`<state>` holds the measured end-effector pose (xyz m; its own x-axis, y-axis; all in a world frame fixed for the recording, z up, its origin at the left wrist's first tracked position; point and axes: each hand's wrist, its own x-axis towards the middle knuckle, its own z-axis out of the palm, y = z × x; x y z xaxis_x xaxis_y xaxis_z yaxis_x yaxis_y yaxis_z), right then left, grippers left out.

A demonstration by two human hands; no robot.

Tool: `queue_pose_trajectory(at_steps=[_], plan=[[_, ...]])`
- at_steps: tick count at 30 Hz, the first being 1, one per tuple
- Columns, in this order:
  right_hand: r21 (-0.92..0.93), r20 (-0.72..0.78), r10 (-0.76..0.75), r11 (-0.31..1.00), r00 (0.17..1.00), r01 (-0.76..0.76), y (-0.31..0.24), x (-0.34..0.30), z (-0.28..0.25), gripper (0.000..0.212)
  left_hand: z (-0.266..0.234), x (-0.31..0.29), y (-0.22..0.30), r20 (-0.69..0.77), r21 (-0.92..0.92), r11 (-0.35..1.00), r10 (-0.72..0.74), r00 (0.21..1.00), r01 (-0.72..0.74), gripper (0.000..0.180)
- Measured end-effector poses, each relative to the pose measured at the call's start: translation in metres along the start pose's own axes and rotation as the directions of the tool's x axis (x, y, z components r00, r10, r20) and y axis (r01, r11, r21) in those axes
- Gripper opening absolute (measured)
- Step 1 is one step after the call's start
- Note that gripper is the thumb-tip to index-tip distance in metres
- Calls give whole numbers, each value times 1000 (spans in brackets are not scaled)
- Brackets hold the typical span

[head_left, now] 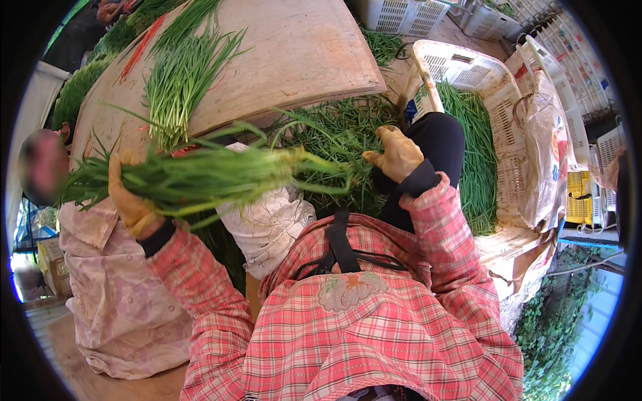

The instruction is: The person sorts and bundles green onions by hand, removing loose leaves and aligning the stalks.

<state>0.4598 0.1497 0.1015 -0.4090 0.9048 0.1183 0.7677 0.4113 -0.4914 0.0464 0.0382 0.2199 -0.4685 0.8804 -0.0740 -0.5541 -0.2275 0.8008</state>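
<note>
My left hand [128, 200], in a yellowish glove, is wrapped around a bunch of chives [207, 175]. The bunch lies sideways across my lap, blurred by motion, its pale cut ends toward the right. My right hand [399, 154], gloved too, is beside my right knee, thumb and fingers apart with nothing visible between them. Below and left of it spreads a heap of loose green leaves [341, 134]. On the wooden board ahead rests another bunch of chives [175, 93], pale stems toward me.
Right of my knee stands a dirty white plastic crate [461, 63] full of long green chives [468, 154]. Red ties [142, 47] lie on the wooden board [287, 53]. A patterned cloth [127, 287] covers something at left. More crates [404, 17] stand beyond the board.
</note>
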Motion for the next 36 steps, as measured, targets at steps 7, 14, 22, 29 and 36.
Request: queue_pose_trajectory(at_steps=[7,14,22,29,36], plan=[[703,-10,-588,571,809,424,-114,-1,30,83,7,-22,-47,237,-3,997,81,968,-83,32],[643,489,-307,759,816,-100,-94,-27,57,47,-70,-24,-9,138,-64,997,40,990,-31,28],[797,97,23,598,995,-91,-6,-34,39,20,-75,-29,-26,-486,-94,973,141,863,-212,21],[109,104,-100,990,990,89,-31,7,24,73,-87,-14,-60,-568,-94,939,223,792,-332,28],[935,294,-15,211,956,-285,-113,21,51,63,-25,-20,-97,-498,-238,935,113,860,-261,29]])
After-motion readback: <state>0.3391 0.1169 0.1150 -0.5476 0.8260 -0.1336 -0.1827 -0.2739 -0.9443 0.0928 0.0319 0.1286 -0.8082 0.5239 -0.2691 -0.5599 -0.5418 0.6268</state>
